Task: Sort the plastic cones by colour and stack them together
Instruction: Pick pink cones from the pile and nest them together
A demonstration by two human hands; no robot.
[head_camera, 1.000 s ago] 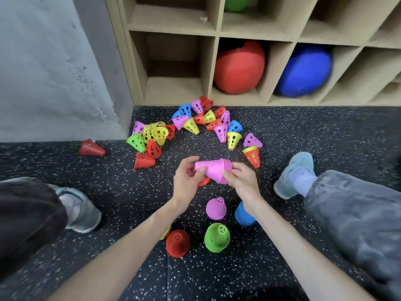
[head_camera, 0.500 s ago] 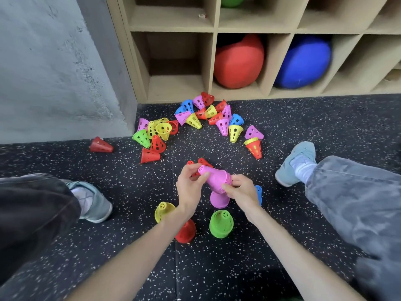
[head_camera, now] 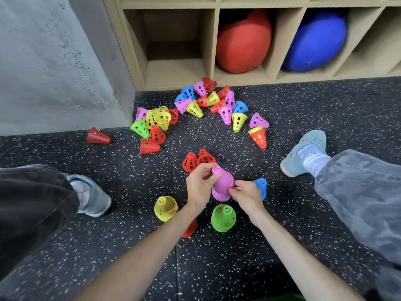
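Fingers of the left hand (head_camera: 198,185) pinch the narrow tip of the pink cone stack (head_camera: 223,181), while the right hand (head_camera: 246,195) grips its wide rim. Its long axis stands near upright, tip tilted slightly left, just beyond the green cone (head_camera: 223,217) and seated over a pink cone (head_camera: 219,196) on the floor.
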